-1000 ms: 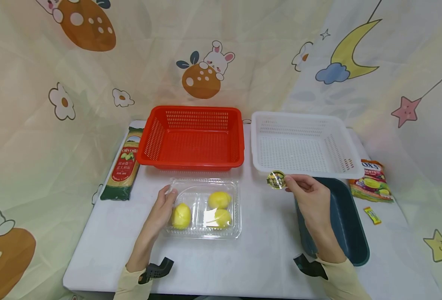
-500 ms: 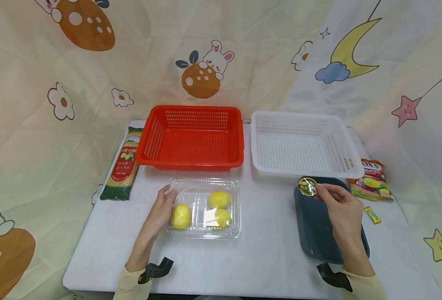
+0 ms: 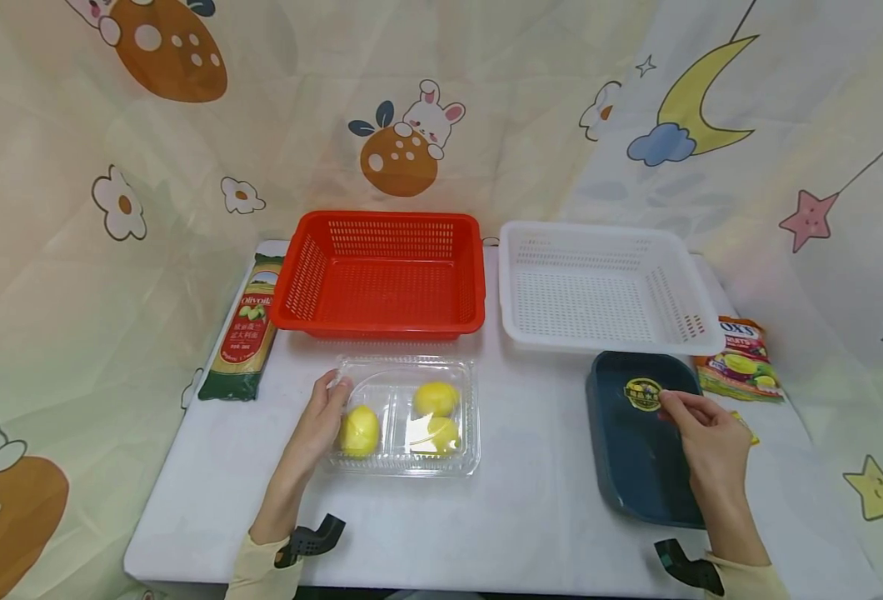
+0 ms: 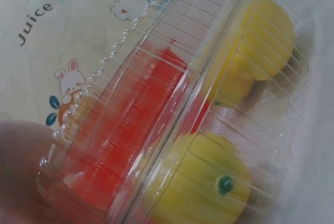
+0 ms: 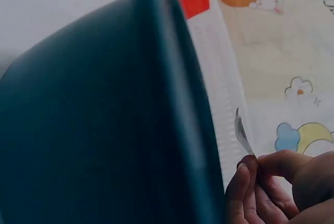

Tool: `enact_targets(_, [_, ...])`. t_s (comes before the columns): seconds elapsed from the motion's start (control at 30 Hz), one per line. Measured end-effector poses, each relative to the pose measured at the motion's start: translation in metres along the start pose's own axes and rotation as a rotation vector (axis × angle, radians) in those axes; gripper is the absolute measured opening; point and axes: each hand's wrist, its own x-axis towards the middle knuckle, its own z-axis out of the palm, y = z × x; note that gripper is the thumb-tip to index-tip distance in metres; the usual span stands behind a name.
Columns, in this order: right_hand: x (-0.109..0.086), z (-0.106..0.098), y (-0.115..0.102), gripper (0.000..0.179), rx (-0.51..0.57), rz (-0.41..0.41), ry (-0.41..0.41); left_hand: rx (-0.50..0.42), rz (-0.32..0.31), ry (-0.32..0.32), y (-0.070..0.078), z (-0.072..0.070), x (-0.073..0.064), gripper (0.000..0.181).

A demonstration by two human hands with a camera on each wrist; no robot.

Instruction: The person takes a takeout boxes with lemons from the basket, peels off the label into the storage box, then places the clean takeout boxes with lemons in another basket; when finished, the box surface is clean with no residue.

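Observation:
In the head view my right hand [image 3: 715,442] pinches a round black-and-gold sticker [image 3: 642,394] between thumb and forefinger, over the dark teal tray [image 3: 629,467]. The right wrist view shows the sticker [image 5: 241,132] edge-on at the fingertips, beside the tray's wall [image 5: 156,104]. My left hand [image 3: 314,429] grips the left side of a clear plastic clamshell box [image 3: 404,467], thumb at its upper left corner. The box's lid is down. Through it show three yellow lemons: one lemon [image 3: 360,431] on the left, two on the right. A lemon [image 4: 201,179] with a green tip appears close in the left wrist view.
A red basket [image 3: 381,325] and a white basket [image 3: 606,337] stand along the back. A spaghetti pack [image 3: 242,342] lies at the left, and a candy bag [image 3: 741,362] at the right. My right hand partly covers a small yellow-green candy [image 3: 754,438].
My right hand has carried the sticker rightward and slightly nearer, from in front of the white basket to over the teal tray. The left hand and the box have stayed in place.

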Motion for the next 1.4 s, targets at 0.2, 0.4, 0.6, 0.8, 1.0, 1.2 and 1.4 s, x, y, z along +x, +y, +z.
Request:
enact_targets(0.2, [0.010, -0.001, 0.016, 0.047, -0.076, -0.013, -0.029, 0.007, -0.004, 0.003, -0.001, 0.000, 0.002, 0.080])
enact_targets(0.4, [0.019, -0.001, 0.026, 0.048, -0.175, -0.059, -0.068, 0.012, -0.005, 0.006, -0.002, 0.001, 0.002, 0.080])
enact_targets(0.6, [0.024, 0.002, 0.026, 0.054, -0.261, -0.092, -0.099, 0.014, -0.004, 0.008, -0.002, 0.001, 0.002, 0.080])
enact_targets(0.8, [0.031, 0.004, 0.024, 0.056, -0.330, -0.120, -0.124, 0.009, 0.000, 0.007, -0.002, 0.001, 0.003, 0.079])
enact_targets(1.0, [0.036, 0.010, 0.027, 0.055, -0.352, -0.140, -0.150, 0.009, 0.002, 0.007, -0.002, 0.001, 0.003, 0.079])
enact_targets(1.2, [0.039, 0.013, 0.031, 0.050, -0.405, -0.174, -0.152, 0.007, 0.001, 0.007, -0.002, 0.001, 0.002, 0.080])
enact_targets(1.4, [0.042, 0.016, 0.037, 0.046, -0.448, -0.186, -0.122, 0.006, -0.002, 0.006, -0.001, 0.001, 0.002, 0.079])
